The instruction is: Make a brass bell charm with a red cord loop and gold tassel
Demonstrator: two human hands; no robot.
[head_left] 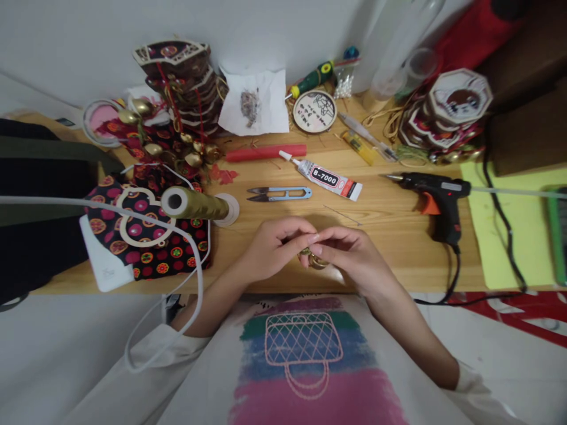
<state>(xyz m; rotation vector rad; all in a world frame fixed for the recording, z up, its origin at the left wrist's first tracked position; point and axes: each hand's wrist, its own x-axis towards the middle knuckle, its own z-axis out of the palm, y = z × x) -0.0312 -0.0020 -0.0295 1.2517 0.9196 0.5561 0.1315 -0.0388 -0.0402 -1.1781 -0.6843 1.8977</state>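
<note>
At the front of the table, my left hand (274, 245) and my right hand (349, 251) meet with fingertips pinched together. Between them is a small shiny gold bell (317, 261), mostly covered by my fingers. Both hands are closed on it; whether a cord runs through its top is hidden. Just beyond my fingers lies a thin needle (343, 215). Blue-handled thread snips (283, 193) rest farther left, and a B-7000 glue tube (325, 177) lies beyond the needle.
A black glue gun (438, 198) with its cable sits at right on yellow paper (500, 236). On the left are a thread spool (197, 205), patterned fabric (172, 257) and a white cable (197, 260). Stacked wooden pieces (190, 88) with gold bells (194, 158) stand at back left.
</note>
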